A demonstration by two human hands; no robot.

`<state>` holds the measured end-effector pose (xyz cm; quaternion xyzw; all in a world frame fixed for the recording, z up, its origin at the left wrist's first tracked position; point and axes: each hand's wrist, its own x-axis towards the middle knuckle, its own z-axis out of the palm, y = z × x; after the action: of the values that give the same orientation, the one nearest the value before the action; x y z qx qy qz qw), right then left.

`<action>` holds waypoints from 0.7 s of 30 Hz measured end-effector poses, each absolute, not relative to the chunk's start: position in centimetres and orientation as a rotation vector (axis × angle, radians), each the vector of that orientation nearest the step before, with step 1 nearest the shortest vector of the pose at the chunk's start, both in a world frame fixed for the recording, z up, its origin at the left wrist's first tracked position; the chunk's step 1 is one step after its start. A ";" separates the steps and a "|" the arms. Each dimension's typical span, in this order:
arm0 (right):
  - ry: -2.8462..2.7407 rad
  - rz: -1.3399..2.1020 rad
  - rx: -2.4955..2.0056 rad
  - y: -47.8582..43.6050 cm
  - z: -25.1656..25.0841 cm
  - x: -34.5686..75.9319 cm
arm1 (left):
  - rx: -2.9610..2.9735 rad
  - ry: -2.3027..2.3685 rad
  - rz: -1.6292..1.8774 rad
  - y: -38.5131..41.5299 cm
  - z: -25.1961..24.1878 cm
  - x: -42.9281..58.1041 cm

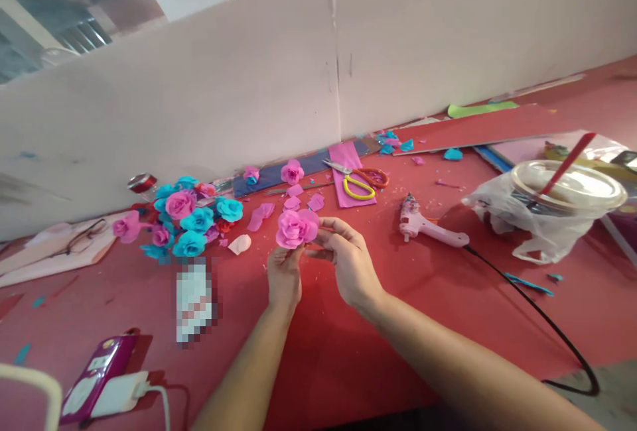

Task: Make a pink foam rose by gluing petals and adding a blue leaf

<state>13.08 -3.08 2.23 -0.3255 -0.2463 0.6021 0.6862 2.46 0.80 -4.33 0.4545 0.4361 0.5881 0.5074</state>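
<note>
A pink paper rose [294, 227] is held up over the red table [348, 351] between both hands. My left hand [284, 276] grips it from below, fingers closed round its base. My right hand [346, 257] pinches its right edge with thumb and fingertips. Loose pink petals [292, 203] lie on the table just behind the rose.
A cluster of blue and pink paper roses [185, 215] lies at left. Yellow and red scissors [362, 181] rest on pink paper behind. A pink glue gun [428, 224] with a black cord lies at right, beside a lidded cup [567, 193] in a plastic bag. A phone and charger [102, 381] sit at lower left. A white partition [249, 79] stands behind.
</note>
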 end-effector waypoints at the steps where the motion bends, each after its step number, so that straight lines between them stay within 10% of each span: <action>1: -0.575 1.337 -0.739 -3.1 2.2 13.1 | 1.090 1.036 1.415 0.8 -4.2 2.4; 21: -0.815 1.331 -0.853 -2.3 1.6 13.6 | 1.032 0.895 1.409 0.1 -3.0 2.5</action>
<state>13.58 -2.29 1.59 -0.3724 -0.3558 0.5812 0.6300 2.53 0.13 -3.02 0.4373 0.3789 0.5967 0.5560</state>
